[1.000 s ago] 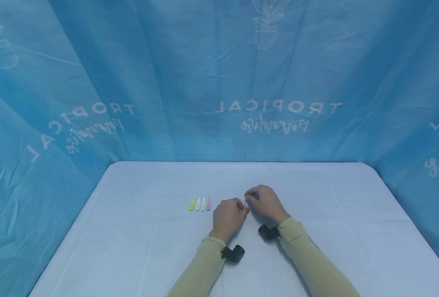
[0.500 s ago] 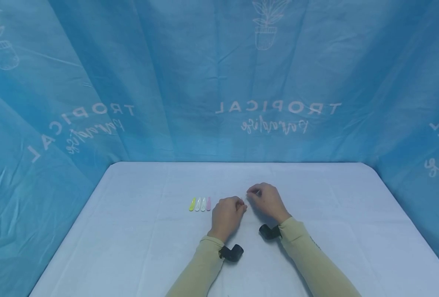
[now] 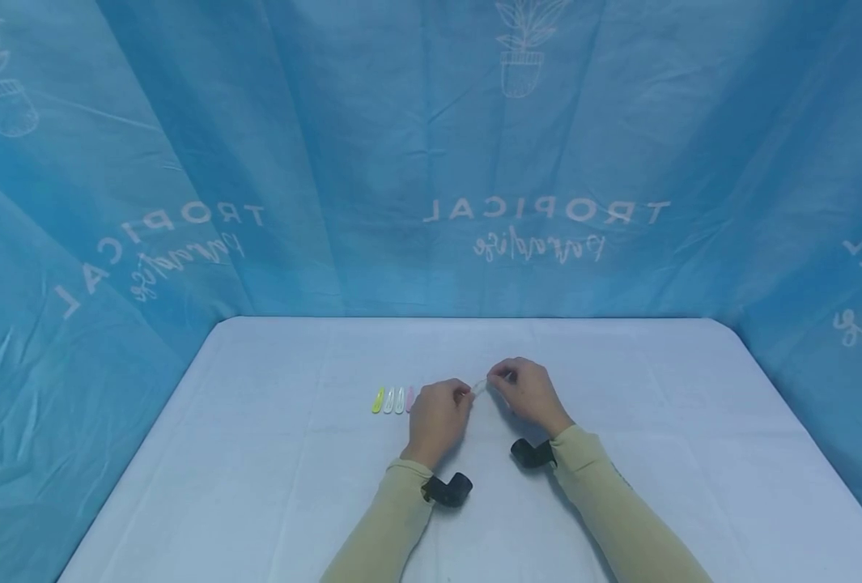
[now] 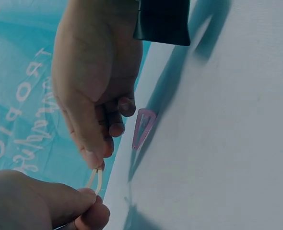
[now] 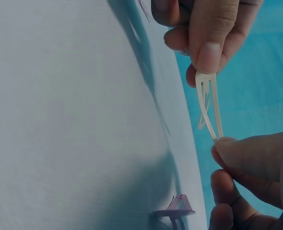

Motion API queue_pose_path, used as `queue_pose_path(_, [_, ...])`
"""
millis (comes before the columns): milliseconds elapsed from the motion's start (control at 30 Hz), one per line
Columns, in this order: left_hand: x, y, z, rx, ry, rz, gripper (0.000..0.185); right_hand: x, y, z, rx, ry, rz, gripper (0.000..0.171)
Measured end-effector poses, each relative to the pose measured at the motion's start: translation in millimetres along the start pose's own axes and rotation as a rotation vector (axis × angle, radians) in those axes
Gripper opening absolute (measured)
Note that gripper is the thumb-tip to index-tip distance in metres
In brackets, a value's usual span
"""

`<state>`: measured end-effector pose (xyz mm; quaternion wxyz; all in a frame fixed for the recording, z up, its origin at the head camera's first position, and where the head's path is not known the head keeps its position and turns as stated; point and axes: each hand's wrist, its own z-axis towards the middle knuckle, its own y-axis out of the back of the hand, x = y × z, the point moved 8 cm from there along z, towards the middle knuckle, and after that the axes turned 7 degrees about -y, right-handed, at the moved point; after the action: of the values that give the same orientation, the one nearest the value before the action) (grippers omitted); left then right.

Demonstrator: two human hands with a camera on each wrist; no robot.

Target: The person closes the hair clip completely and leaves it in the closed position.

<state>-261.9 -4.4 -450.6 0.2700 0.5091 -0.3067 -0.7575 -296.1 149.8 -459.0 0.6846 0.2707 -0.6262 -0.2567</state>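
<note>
Pinching one pale hair clip (image 5: 218, 108) by both ends, left hand (image 3: 438, 417) and right hand (image 3: 531, 394) look mid-job, prong (image 5: 201, 123) sprung out, while four clips (image 3: 399, 401) lined up left seem done.

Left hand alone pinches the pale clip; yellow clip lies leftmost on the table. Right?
Not alone: the right hand pinches the pale clip too, at the end opposite the left hand; the right wrist view shows it. The yellow clip does lie leftmost on the table.
</note>
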Motion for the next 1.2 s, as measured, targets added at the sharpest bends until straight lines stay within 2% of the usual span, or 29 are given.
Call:
queue_pose_path(200, [4.3,2.2,0.9,0.011,0.036,-0.038,0.011,2,-2,-1,0.023,0.009,-0.019,0.016])
queue_pose_path(433, [7.0,3.7,1.9,0.02,0.051,-0.048,0.012,8,-6,-3,0.075,0.086,-0.029,0.021])
queue_pose_path(767, [10.8,5.8,3.7,0.013,0.049,-0.039,0.012,6,-9,-3,0.123,0.054,-0.011,0.023])
queue_pose_path(1033, [15.9,7.4,3.2,0.012,0.093,-0.054,0.014,4,-10,-2,0.135,0.019,0.012,0.019])
queue_pose_path(1200, [17.2,8.7,3.1,0.002,0.092,-0.069,0.013,4,-9,-2,0.135,0.003,0.016,0.018])
